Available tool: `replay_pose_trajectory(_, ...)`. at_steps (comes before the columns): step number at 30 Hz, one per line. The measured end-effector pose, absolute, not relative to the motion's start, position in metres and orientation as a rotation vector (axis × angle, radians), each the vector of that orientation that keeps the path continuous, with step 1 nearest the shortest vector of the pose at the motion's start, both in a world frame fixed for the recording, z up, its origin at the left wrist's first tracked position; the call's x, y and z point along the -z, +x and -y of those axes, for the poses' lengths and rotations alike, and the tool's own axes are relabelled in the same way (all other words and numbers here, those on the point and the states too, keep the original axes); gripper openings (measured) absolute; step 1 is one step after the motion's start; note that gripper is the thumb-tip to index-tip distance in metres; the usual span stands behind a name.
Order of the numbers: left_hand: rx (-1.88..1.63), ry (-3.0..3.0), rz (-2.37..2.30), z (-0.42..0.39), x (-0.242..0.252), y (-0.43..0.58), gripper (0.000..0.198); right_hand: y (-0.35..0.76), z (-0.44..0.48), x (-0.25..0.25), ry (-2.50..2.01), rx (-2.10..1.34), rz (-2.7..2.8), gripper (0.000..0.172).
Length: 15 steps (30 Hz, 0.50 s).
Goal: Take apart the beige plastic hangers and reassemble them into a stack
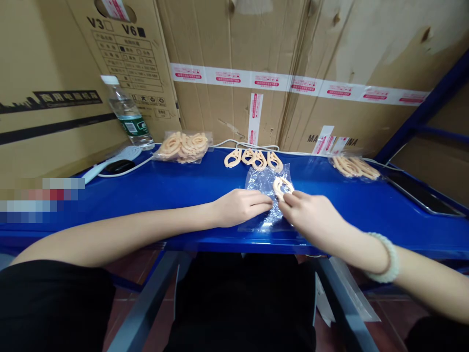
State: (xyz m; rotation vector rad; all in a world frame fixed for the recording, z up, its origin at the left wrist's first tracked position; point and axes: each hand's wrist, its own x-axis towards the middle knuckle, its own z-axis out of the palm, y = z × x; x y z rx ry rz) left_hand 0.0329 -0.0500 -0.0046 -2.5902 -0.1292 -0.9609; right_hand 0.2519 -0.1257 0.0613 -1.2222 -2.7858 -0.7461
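My right hand (pixel 311 215) pinches the lower end of a peach, teardrop-shaped plastic piece (pixel 277 186) with an open middle. The piece is over a clear plastic bag (pixel 262 181) lying on the blue table; whether it is inside or on top I cannot tell. With its fingers together, my left hand (pixel 242 208) rests at the bag's left side, closed on its film. Just behind the bag stand several similar peach pieces (pixel 233 158) in a row.
A bagged stack of peach pieces (pixel 183 146) lies back left, another bagged bundle (pixel 355 167) back right. A water bottle (pixel 130 117), pale hairbrush (pixel 117 156) and black mouse (pixel 120 166) are left. A dark tablet-like slab (pixel 421 193) lies right. Cardboard (pixel 234 107) walls the back.
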Motion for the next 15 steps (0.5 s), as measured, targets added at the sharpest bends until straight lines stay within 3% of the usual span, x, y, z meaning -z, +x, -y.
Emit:
replay_pose_trajectory(1, 0.953, -2.601, 0.128, 0.05, 0.004, 0.032, 0.025, 0.258, 0.117, -0.073, -1.199, 0.481, 2.836, 0.007)
replay_pose_trajectory(2, 0.941, -2.615, 0.131, 0.05, 0.004, 0.032, 0.025, 0.265, 0.104, -0.083, -1.177, 0.225, 2.842, 0.016)
replay_pose_trajectory(4, 0.92, -2.647, 0.136, 0.05, 0.003, 0.031, 0.026, 0.28, 0.067, -0.098, -1.111, 0.005, 2.768, 0.021)
replay_pose_trajectory(6, 0.928, -2.665, 0.133, 0.05, 0.003, 0.029, 0.027, 0.291, 0.018, -0.099, -1.126, 0.233, 2.654, 0.018)
replay_pose_trajectory(8, 0.945, -2.67, 0.134, 0.05, 0.003, 0.028, 0.028, 0.297, -0.035, -0.089, -1.168, 0.473, 2.665, 0.034)
replay_pose_trajectory(11, 0.967, -2.658, 0.144, 0.05, 0.003, 0.028, 0.03, 0.299, -0.098, -0.066, -1.148, 0.457, 2.847, 0.06)
replay_pose_trajectory(15, 0.994, -2.65, 0.129, 0.05, 0.003, 0.028, 0.028, 0.301, -0.127, -0.051, -1.29, 0.43, 2.924, 0.062)
